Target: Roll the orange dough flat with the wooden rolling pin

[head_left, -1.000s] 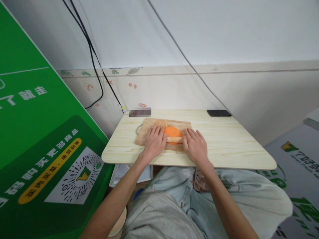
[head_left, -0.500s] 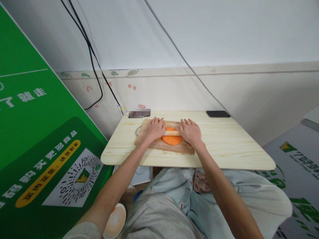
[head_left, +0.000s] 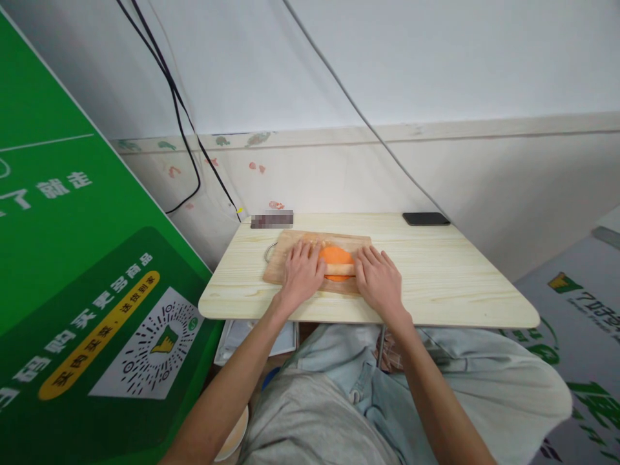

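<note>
A wooden rolling pin (head_left: 340, 270) lies across a flat round of orange dough (head_left: 335, 253) on a wooden cutting board (head_left: 276, 268). My left hand (head_left: 303, 271) is closed over the pin's left end, and my right hand (head_left: 378, 278) over its right end. Both palms hide the ends of the pin. Most of the dough shows beyond the pin, with a thin strip on the near side. The board has a metal loop handle at its left edge.
The board rests on a pale wooden table (head_left: 460, 278). A dark phone (head_left: 426, 219) lies at the back right, and a blurred-out object (head_left: 272, 219) at the back left. A green sign (head_left: 97, 258) stands on the left. Below the table is a bowl (head_left: 236, 436).
Both hands have rolled the pin toward me, from the far part of the dough to its near part. More dough now shows behind the pin.
</note>
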Motion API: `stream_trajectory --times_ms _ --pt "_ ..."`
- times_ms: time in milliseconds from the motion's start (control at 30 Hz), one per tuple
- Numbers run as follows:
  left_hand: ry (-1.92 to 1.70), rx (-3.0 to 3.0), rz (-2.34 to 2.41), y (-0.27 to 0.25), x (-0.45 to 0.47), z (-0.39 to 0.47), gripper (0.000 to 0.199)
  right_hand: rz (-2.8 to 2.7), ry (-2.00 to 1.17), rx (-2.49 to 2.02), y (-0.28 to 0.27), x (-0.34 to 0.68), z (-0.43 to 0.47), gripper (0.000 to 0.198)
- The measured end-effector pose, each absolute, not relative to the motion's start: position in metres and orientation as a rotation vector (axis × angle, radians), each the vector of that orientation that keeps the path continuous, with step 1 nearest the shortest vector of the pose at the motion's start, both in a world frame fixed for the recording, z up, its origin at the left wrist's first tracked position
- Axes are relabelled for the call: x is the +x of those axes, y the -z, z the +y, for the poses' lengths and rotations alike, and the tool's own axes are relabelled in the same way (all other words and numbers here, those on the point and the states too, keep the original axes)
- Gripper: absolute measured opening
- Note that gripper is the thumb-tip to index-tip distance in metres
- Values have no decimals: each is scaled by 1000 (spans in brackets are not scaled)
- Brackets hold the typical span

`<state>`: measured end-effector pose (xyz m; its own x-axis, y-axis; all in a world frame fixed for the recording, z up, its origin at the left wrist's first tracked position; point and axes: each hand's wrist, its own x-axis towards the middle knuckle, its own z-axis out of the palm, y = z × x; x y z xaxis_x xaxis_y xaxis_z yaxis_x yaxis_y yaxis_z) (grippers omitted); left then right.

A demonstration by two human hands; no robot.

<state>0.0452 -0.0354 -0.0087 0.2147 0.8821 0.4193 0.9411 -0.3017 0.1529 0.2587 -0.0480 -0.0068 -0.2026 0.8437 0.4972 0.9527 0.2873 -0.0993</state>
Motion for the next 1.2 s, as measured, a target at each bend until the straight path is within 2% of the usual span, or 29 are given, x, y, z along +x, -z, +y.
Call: stream_trajectory --times_ms 267,667,933,1200 --pt "682 -2374 -1726 15 41 -50 52 -2070 359 -1590 15 260 -63 57" --pt "623 -2374 -1915 2 45 27 50 -2206 204 -1858 -20 251 8 52" --pt "558 -2462 -1867 -5 42 87 42 -2207 73 -1956 -34 247 49 49" --pt "539 -2466 -1900 -7 43 99 41 -2143 62 -1977 -35 246 52 49"
